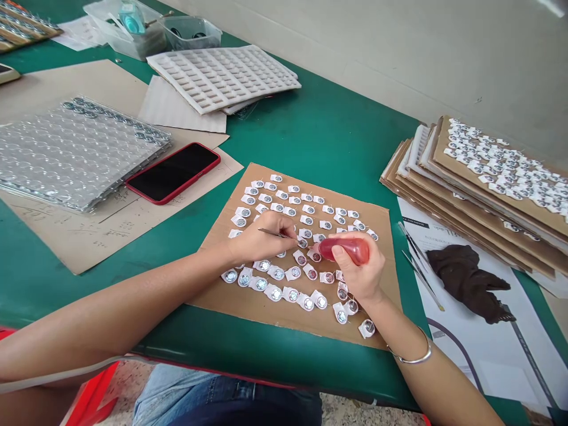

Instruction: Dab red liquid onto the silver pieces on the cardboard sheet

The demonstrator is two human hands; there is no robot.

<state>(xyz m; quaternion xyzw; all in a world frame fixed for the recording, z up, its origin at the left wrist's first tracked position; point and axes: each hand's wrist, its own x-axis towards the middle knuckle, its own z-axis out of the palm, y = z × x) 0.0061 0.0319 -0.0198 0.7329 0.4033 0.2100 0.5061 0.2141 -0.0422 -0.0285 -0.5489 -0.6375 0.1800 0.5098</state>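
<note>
My left hand is closed around slim metal tweezers, whose working end is mostly hidden by the fingers. In my right hand is a red squeeze bottle, held nearly level with its narrow tip pointing left. Both hands meet over a brown cardboard sheet covered in rows of small round metal pieces on white tabs. The bottle's tip is close to one such round piece; whether it touches cannot be made out. Another round piece lies by my left fingertips.
A red-cased phone and a clear blister tray lie left. White foam trays and plastic tubs stand behind. Stacked cardboard sheets, more tweezers and a dark cloth are at right.
</note>
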